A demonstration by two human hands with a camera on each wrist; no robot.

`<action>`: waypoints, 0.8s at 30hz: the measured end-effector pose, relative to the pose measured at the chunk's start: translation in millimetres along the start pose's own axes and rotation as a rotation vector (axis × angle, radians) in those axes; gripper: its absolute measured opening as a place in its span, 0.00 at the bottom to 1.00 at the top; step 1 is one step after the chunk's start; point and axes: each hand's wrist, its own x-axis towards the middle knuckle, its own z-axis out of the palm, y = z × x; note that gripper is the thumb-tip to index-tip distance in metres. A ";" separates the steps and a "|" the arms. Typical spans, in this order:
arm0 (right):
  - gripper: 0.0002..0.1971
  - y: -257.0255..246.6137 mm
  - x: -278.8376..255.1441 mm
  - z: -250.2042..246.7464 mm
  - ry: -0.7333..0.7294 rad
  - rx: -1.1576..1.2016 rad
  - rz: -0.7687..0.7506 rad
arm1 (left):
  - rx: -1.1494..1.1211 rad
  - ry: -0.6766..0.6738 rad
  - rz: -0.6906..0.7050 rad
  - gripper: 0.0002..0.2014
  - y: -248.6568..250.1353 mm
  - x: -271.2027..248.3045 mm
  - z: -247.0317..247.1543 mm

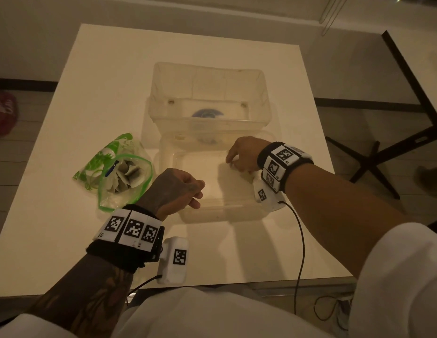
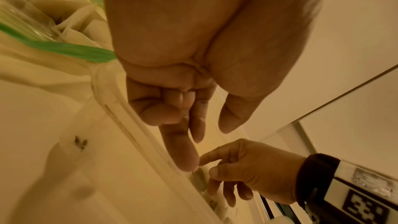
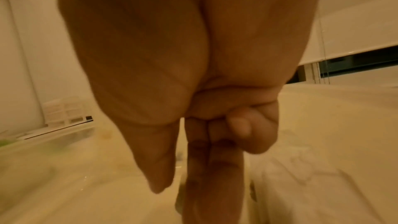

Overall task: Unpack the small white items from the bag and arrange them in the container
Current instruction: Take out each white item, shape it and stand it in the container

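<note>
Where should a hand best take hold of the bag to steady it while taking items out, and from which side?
Probably grip the bag at its green zip rim, on the left part away from the container, coming from above. The mouth gapes open toward the person and the rim is the stiffest part, so the left hand would leave the items reachable.

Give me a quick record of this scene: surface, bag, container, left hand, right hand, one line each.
surface: white table
bag: green-edged zip bag, mouth open, white packets inside, left of the container
container: clear tub, its lid hinged open toward the person
left hand: left hand over the lid's left edge, some fingers curled, holding nothing seen
right hand: right hand over the lid's right side, fingertips down; whether its grip holds a packet cannot be told
</note>
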 end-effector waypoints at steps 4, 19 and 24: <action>0.27 -4.6 -2.2 2.7 -0.124 0.021 0.015 | -0.001 -0.001 -0.004 0.11 -0.3 1.5 0.2; 0.14 -5.6 0.3 4.5 -0.005 -0.163 0.045 | -0.016 -0.001 0.006 0.10 -1.8 -0.6 -4.9; 0.12 -5.1 -9.2 -3.0 0.057 -0.079 0.031 | -0.086 0.108 0.034 0.09 -3.3 -2.3 -14.8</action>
